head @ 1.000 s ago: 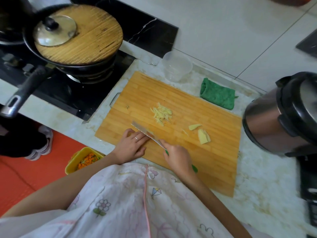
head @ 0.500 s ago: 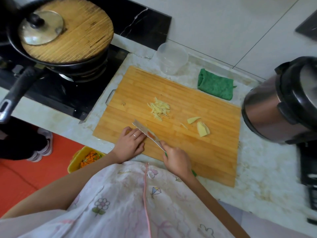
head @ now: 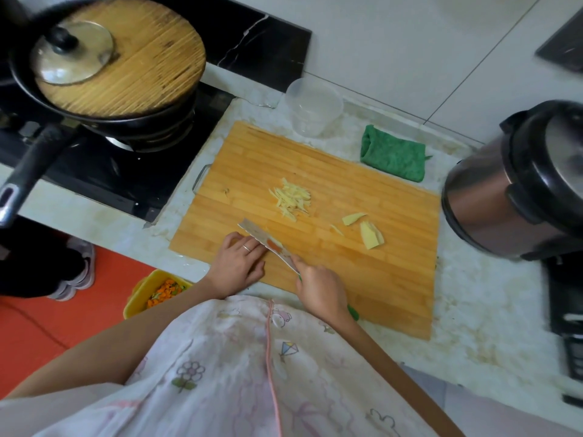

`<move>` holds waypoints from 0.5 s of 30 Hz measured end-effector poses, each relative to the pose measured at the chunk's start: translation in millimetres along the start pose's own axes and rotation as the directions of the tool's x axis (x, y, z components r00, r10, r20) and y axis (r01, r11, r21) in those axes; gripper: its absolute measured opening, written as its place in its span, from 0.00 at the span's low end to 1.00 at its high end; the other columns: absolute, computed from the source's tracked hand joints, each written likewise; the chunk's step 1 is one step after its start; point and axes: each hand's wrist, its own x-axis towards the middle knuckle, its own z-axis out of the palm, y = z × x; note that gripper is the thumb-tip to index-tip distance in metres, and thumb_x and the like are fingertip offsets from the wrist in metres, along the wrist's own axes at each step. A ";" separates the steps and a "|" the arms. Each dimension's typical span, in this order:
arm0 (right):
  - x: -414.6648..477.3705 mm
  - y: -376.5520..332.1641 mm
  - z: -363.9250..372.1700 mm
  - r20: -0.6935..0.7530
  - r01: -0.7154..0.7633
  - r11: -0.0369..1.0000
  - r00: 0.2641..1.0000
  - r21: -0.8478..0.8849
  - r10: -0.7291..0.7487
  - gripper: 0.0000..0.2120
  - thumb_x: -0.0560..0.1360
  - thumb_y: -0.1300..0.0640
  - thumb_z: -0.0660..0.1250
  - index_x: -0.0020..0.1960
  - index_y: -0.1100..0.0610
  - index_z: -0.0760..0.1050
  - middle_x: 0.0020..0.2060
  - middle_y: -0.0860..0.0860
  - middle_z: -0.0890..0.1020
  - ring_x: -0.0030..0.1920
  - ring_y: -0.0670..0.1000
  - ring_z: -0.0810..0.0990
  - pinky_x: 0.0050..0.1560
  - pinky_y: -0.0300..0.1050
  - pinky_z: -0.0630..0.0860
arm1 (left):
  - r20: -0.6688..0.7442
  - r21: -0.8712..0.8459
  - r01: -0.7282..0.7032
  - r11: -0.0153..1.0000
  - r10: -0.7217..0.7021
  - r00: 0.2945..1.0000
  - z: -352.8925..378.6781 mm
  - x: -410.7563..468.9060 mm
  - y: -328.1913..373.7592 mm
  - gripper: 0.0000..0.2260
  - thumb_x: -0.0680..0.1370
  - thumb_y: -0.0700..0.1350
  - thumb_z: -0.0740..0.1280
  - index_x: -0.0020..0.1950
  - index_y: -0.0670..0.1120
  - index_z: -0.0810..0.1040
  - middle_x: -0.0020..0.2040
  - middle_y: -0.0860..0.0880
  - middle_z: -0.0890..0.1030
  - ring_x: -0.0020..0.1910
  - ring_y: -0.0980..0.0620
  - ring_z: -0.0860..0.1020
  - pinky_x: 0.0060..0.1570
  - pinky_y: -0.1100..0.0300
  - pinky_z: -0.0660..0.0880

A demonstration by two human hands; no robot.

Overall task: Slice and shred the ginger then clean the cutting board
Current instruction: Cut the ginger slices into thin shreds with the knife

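A bamboo cutting board point(head: 362, 279) lies on the marble counter. A small heap of shredded ginger point(head: 291, 198) sits near its middle. To the right lie a few ginger slices point(head: 370, 234). My right hand point(head: 318, 291) grips the green handle of a knife point(head: 268, 244), whose blade points up-left along the board's near edge. My left hand point(head: 236, 263) rests at the blade's left side with fingers bent down over whatever lies under them; a ring shows on one finger. What the fingers cover is hidden.
A clear plastic container point(head: 312, 105) and a folded green cloth point(head: 394, 157) sit behind the board. A rice cooker point(head: 517, 184) stands at the right. A black pan point(head: 104, 67) with a wooden cover sits on the stove at left. A yellow bin point(head: 154, 291) is on the floor.
The view shifted slightly. Both hands and the knife stay at the board's near left edge, with no clear movement of the ginger.
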 end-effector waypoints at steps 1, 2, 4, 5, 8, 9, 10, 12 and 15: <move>2.1 -0.6 0.1 0.002 -0.011 1.000 1.000 0.014 0.011 0.23 0.79 0.60 0.58 0.73 0.50 0.63 0.41 0.55 0.82 0.39 0.56 0.80 0.31 0.44 0.67 | 0.003 -0.005 0.001 1.000 -0.001 1.000 -0.3 -0.3 0.5 0.14 0.74 0.48 0.60 0.57 0.44 0.74 0.49 0.45 0.81 0.49 0.48 0.72 0.55 0.51 0.65; 6.0 -2.0 0.0 -0.001 -0.020 1.000 1.000 0.022 0.020 0.22 0.79 0.60 0.58 0.72 0.51 0.64 0.41 0.55 0.82 0.39 0.56 0.81 0.31 0.44 0.67 | 0.005 -0.012 0.002 1.000 -0.002 1.000 -0.5 -0.4 1.2 0.15 0.74 0.48 0.60 0.58 0.45 0.73 0.50 0.45 0.81 0.50 0.48 0.72 0.55 0.52 0.65; 13.7 -5.6 0.5 -0.017 -0.018 1.000 1.000 0.025 0.019 0.22 0.79 0.60 0.58 0.72 0.51 0.65 0.40 0.55 0.82 0.38 0.56 0.80 0.30 0.44 0.67 | 0.004 -0.026 0.008 1.000 -0.008 1.000 -1.2 0.4 2.2 0.16 0.74 0.48 0.60 0.60 0.45 0.73 0.51 0.45 0.81 0.51 0.49 0.72 0.56 0.52 0.64; 15.6 -6.5 0.2 -0.025 -0.013 1.000 1.000 0.024 0.014 0.22 0.79 0.60 0.58 0.72 0.51 0.65 0.39 0.54 0.82 0.37 0.56 0.80 0.29 0.44 0.66 | 0.001 -0.030 0.013 0.999 -0.013 1.000 -1.2 1.1 2.2 0.16 0.74 0.48 0.60 0.60 0.45 0.74 0.52 0.45 0.81 0.51 0.49 0.72 0.56 0.52 0.64; 11.2 -4.2 -1.8 -0.026 0.014 1.000 1.000 0.021 -0.013 0.22 0.79 0.60 0.58 0.73 0.51 0.64 0.39 0.54 0.82 0.35 0.55 0.78 0.30 0.44 0.65 | -0.004 -0.022 0.014 1.000 -0.014 1.000 -0.9 0.1 1.2 0.16 0.74 0.48 0.60 0.59 0.45 0.75 0.51 0.45 0.81 0.50 0.49 0.73 0.56 0.52 0.64; 8.5 -2.7 -2.7 -0.022 0.019 1.000 1.000 0.018 -0.019 0.23 0.79 0.60 0.57 0.73 0.51 0.63 0.39 0.55 0.82 0.34 0.55 0.77 0.30 0.43 0.64 | -0.006 -0.016 0.009 1.000 -0.009 1.000 -1.3 0.1 0.9 0.15 0.74 0.48 0.60 0.58 0.45 0.74 0.51 0.45 0.81 0.50 0.49 0.73 0.56 0.52 0.65; 6.1 -1.5 -4.0 -0.020 0.022 1.000 1.000 0.016 -0.021 0.23 0.79 0.60 0.57 0.73 0.50 0.63 0.40 0.55 0.82 0.34 0.54 0.76 0.30 0.43 0.64 | -0.007 -0.014 0.004 1.000 -0.004 1.000 -1.1 0.2 0.4 0.15 0.74 0.48 0.60 0.58 0.46 0.73 0.51 0.45 0.81 0.49 0.48 0.73 0.55 0.52 0.65; 3.4 -1.3 -4.3 -0.019 0.017 1.000 1.000 0.013 -0.016 0.22 0.79 0.60 0.57 0.73 0.50 0.63 0.41 0.55 0.82 0.36 0.55 0.78 0.31 0.43 0.64 | -0.009 -0.009 0.002 1.000 -0.002 1.000 0.6 -0.5 -0.2 0.15 0.74 0.48 0.60 0.58 0.46 0.73 0.51 0.46 0.81 0.48 0.48 0.75 0.55 0.52 0.66; 10.4 -4.1 -3.5 -0.009 0.006 1.000 1.000 0.013 -0.005 0.22 0.79 0.59 0.58 0.73 0.51 0.63 0.42 0.55 0.82 0.40 0.56 0.81 0.30 0.44 0.64 | 0.000 -0.013 0.015 1.000 -0.015 1.000 1.0 -1.5 -0.1 0.15 0.74 0.48 0.60 0.58 0.45 0.76 0.51 0.46 0.80 0.47 0.48 0.76 0.56 0.52 0.66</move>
